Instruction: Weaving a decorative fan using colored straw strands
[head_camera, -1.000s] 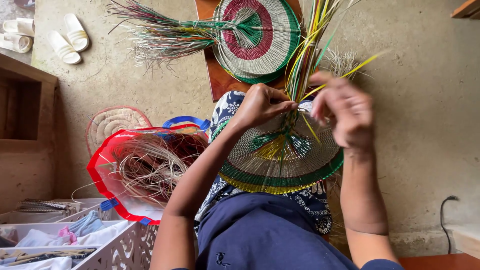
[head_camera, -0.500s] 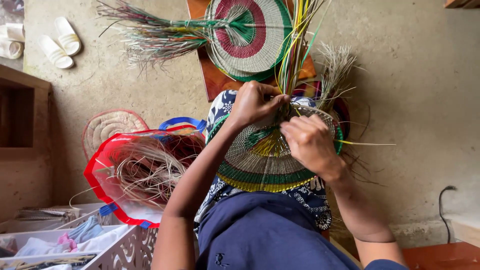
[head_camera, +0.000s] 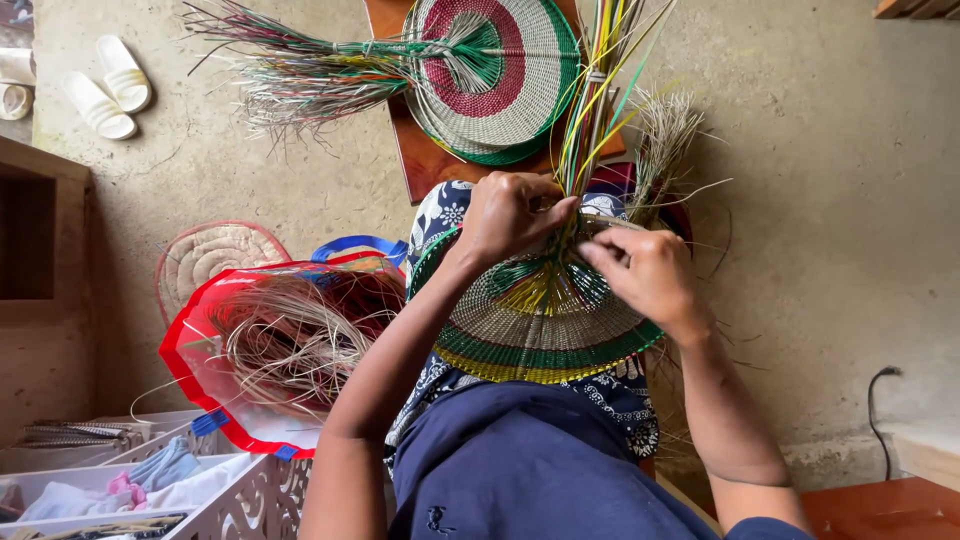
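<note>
The right hand (head_camera: 650, 275) has come down from where it was raised beside the strand bundle a second ago; it now sits low over the half-woven fan (head_camera: 545, 320), fingers curled and pinching at the strands near the fan's centre. Which strand it pinches is too fine to make out. The left hand (head_camera: 508, 215) has barely shifted: it stays clenched around the base of the loose coloured strands (head_camera: 592, 100), where they gather into the weave. The view itself has drifted slightly, so the floor items sit a little further left and up than before.

The half-woven fan rests on the person's lap, over patterned cloth (head_camera: 445, 215), with green and yellow bands along its lower edge. Its upper part is hidden behind both hands. The loose coloured strands run upward and are cut off by the top edge.

Beyond, a finished fan (head_camera: 500, 70) with a red centre lies on a wooden stool (head_camera: 420, 165), its top cropped. To the left, a red-rimmed bag (head_camera: 185, 360) holds pale fibre (head_camera: 290, 335). A white basket (head_camera: 250, 490) is cut off at the lower left corner.
</note>
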